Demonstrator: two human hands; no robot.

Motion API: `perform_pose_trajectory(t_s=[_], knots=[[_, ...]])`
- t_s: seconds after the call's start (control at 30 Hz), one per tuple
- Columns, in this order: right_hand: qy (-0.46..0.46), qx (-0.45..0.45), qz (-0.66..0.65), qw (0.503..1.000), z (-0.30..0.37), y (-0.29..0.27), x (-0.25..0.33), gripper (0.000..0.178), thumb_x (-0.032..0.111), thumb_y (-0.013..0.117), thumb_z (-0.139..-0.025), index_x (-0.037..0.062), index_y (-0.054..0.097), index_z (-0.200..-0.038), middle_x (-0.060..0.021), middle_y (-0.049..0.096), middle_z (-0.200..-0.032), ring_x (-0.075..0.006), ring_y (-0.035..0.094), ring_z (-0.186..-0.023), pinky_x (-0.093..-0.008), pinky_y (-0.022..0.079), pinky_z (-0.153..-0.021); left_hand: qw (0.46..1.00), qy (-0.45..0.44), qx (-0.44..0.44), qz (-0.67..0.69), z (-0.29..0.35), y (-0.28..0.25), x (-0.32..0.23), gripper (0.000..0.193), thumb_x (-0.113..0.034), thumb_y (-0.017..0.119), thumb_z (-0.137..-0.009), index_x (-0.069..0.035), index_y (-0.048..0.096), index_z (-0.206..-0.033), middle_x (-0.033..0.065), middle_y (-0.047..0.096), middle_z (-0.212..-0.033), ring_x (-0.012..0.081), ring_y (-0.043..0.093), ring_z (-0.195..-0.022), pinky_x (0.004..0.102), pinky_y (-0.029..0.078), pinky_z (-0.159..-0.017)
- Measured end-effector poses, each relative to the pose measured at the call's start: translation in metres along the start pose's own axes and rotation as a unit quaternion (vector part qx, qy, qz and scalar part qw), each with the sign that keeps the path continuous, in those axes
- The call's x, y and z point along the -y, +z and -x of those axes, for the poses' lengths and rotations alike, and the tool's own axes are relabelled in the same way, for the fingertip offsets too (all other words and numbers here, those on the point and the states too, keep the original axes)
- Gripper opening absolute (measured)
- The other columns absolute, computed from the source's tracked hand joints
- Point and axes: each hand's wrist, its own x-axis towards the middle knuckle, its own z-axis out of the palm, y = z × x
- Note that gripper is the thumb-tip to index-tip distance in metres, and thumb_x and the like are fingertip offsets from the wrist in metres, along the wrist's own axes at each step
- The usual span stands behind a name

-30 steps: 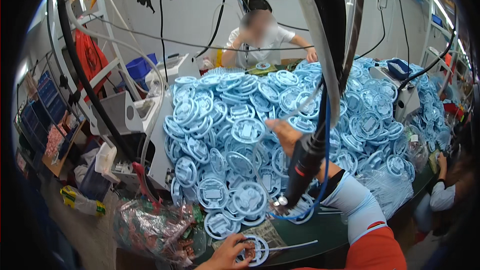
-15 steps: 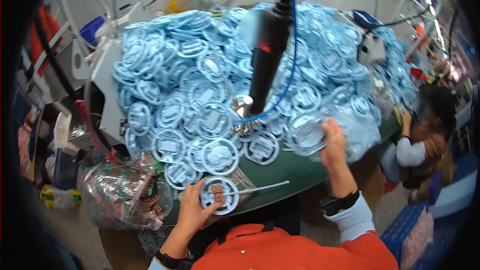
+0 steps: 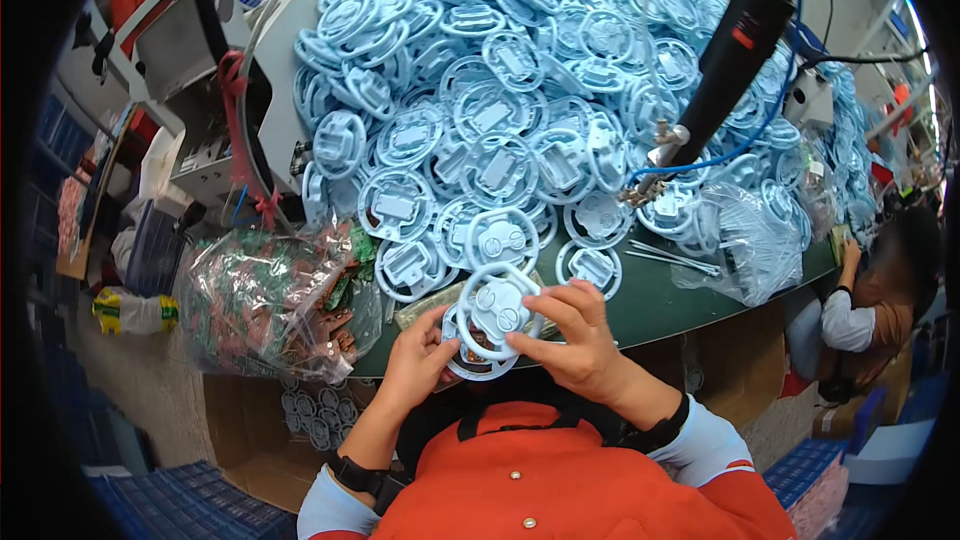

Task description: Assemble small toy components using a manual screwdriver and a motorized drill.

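My left hand grips the edge of a light-blue round plastic housing above the table's front edge. Inside it a bit of copper-brown circuit board shows. Over this housing, tilted and overlapping it, is a second light-blue ring-shaped plastic cover. The fingers and thumb of my right hand pinch that cover at its right rim. Most of the lower housing and its board is hidden beneath the cover. Whether the two pieces are joined I cannot tell.
A large heap of similar light-blue parts covers the green table. White sticks lie beside a clear plastic bag. A bag of circuit boards stands left. A black tool hangs overhead; a co-worker sits right.
My right hand has come from beside the clear bag to my left hand, and now holds a cover over the housing. The white stick across the housing is largely out of sight. The view has shifted.
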Motion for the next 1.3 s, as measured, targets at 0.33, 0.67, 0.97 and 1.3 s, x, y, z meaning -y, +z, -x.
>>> perform_pose_trajectory(t_s=[0.33,0.67,0.97,1.3], knots=[[0.243,0.068,-0.252,0.934,-0.005,-0.03,-0.018,0.028,-0.001,0.062,-0.081,0.004,0.066,-0.108,-0.0067,0.062,-0.096,-0.0233,0.065,-0.082,-0.0332,0.052,-0.069,0.999,-0.044,0.027,0.015,-0.002,-0.01,-0.004,0.042,-0.009,0.061,-0.094,0.003,0.049,-0.133,0.0043,0.065,-0.073,0.0082,0.06,-0.052,0.0212,0.047,-0.044],[0.355,0.166,-0.418,0.819,-0.012,0.04,-0.024,0.025,0.003,0.061,-0.094,0.0029,0.055,-0.118,-0.007,0.063,-0.104,-0.0125,0.064,-0.094,-0.0275,0.051,-0.081,0.994,-0.084,0.056,0.042,-0.001,-0.014,-0.004,0.029,-0.015,0.049,-0.101,0.002,0.057,-0.123,0.0055,0.066,-0.073,0.0101,0.062,-0.054,0.022,0.05,-0.047],[0.099,0.231,-0.106,0.962,-0.014,0.036,0.01,0.089,0.034,0.084,-0.069,0.0007,0.044,-0.141,-0.0253,0.041,-0.144,-0.0427,0.044,-0.128,-0.0497,0.038,-0.104,0.992,-0.082,0.071,0.057,0.0,-0.018,-0.001,0.034,-0.012,0.051,-0.098,0.003,0.049,-0.128,0.0074,0.067,-0.073,0.0115,0.064,-0.056,0.0236,0.051,-0.05],[0.11,0.232,-0.11,0.96,-0.006,0.053,0.001,0.106,0.033,0.089,-0.062,0.0047,0.034,-0.148,-0.0239,0.031,-0.151,-0.0438,0.035,-0.136,-0.0543,0.03,-0.109,0.983,-0.118,0.088,0.108,-0.004,-0.023,0.003,0.033,-0.011,0.046,-0.099,0.002,0.046,-0.129,0.0118,0.068,-0.086,0.0162,0.069,-0.066,0.0244,0.056,-0.056]])
